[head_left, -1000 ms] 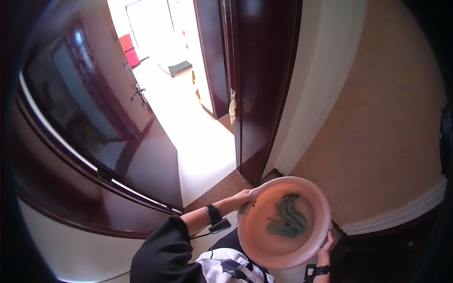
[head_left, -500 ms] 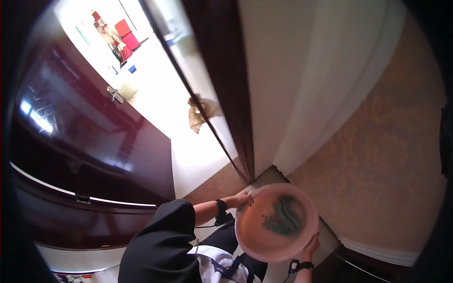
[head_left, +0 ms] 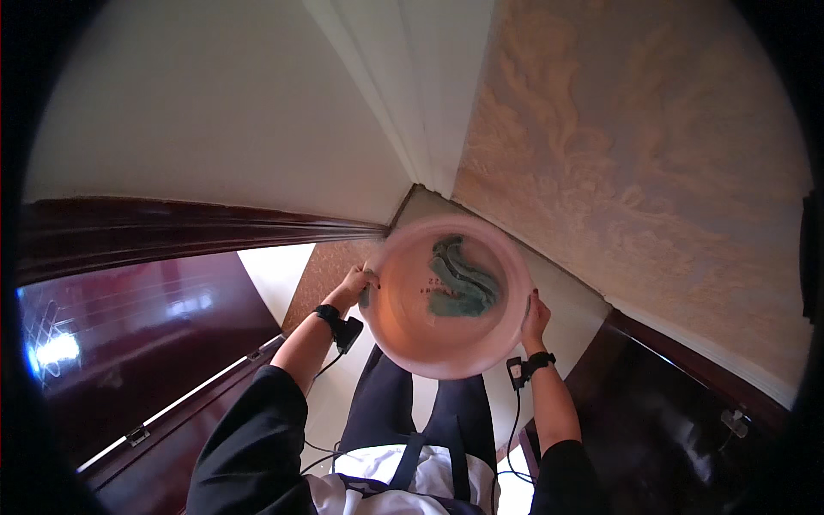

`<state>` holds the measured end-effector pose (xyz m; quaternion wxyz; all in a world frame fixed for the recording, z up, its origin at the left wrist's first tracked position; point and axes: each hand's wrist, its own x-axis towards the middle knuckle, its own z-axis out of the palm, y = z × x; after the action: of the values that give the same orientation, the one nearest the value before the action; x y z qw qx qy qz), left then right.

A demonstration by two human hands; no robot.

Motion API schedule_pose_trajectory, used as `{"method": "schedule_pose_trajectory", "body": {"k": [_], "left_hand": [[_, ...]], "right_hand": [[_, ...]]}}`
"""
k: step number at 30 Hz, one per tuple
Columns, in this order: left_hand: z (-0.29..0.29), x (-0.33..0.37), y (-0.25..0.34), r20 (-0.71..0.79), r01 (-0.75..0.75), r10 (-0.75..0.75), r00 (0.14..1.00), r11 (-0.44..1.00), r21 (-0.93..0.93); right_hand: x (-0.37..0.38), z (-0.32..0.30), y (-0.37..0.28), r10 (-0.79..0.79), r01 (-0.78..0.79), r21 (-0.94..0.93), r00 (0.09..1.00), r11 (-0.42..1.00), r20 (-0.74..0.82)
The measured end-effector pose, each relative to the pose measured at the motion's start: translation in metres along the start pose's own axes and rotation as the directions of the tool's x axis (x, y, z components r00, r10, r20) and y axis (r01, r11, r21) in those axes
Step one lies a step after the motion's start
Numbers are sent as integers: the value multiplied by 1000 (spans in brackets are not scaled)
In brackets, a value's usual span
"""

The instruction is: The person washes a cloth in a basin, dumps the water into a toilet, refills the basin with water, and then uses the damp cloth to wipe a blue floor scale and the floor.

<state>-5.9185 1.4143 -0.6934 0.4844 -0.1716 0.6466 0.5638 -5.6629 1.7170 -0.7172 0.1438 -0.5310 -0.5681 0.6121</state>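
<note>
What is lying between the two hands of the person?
In the head view, a round pink basin lies between the left hand and the right hand, each gripping its rim. A crumpled green cloth rests inside it.

view swung off doorway | basin [head_left: 446, 296] now faces patterned wall [head_left: 635, 154] corner

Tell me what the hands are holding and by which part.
Both hold a round pink basin by its rim: the left hand on the left edge, the right hand on the right edge. A teal cloth lies inside it.
</note>
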Motion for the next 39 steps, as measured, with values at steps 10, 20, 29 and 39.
{"method": "schedule_pose_trajectory", "body": {"k": [10, 20, 29, 39], "left_hand": [[-29, 18, -36, -54, 40, -43, 998, 998, -50], [-70, 11, -88, -105, 76, -73, 992, 997, 25], [-51, 2, -82, -242, -144, 164, 956, 985, 98], [-45, -28, -98, -374, -189, 541, 753, 723, 665]], "right_hand": [[-2, 21, 18, -37, 38, -173, 999, 984, 4], [-34, 25, 47, -93, 96, -195, 995, 976, 26], [-40, 41, 38, -107, 53, -333, 983, 942, -148], [-74, 45, 45, -193, 102, -391, 961, 915, -201]]}}
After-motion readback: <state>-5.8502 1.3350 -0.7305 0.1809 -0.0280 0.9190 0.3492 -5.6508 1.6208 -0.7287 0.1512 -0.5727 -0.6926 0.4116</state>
